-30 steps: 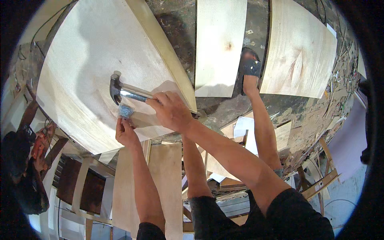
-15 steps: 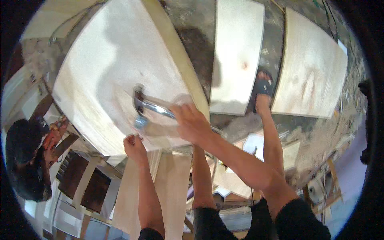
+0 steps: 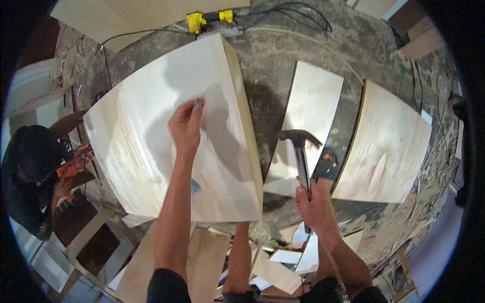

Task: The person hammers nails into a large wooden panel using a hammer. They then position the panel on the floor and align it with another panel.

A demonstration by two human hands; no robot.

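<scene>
Bare forearms, black short sleeves, dark sandal (image 3: 326, 170) on foot.

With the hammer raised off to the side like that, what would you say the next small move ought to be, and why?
Probably swing the claw hammer in the right hand back over the large pale plywood panel toward the left hand. Its fingertips pinch something small against the panel, seemingly a nail, and the hammer hangs clear of it.

Yellow power tool (image 3: 196, 22) w/ cable, two plywood panels (image 3: 310, 111) right, co-worker (image 3: 30, 177) left
</scene>
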